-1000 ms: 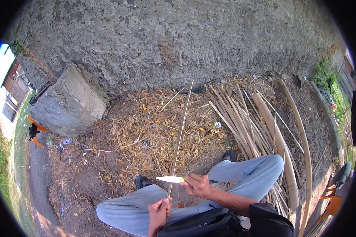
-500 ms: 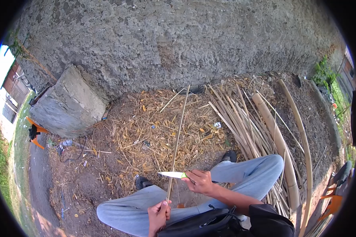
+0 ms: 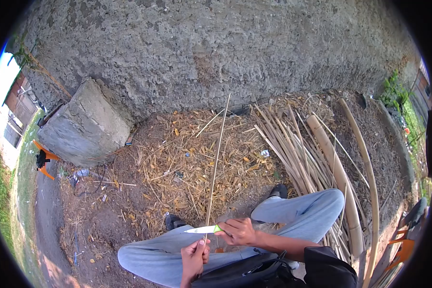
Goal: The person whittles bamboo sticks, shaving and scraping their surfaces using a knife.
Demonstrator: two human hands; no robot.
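My left hand [image 3: 195, 258] is closed around the lower end of a long thin bamboo strip [image 3: 217, 161], which points away from me toward the wall. In my right hand [image 3: 238, 232] is a knife [image 3: 201, 230] with a green handle, its pale blade pointing left. The blade lies across the strip just above my left fingers. Whether its edge bites into the strip I cannot tell. Both hands are over my lap, between my bent knees.
To the right lies a pile of split bamboo strips [image 3: 293, 149], with a thick bamboo pole [image 3: 338, 173] and a long curved piece [image 3: 365, 158] beside it. A concrete block [image 3: 89, 125] stands at the left against the rough wall [image 3: 225, 48]. Dry leaves and shavings [image 3: 177, 158] cover the ground.
The knife in my right hand has come down along the strip, closer to my left hand. The strip's far end has shifted slightly up toward the wall.
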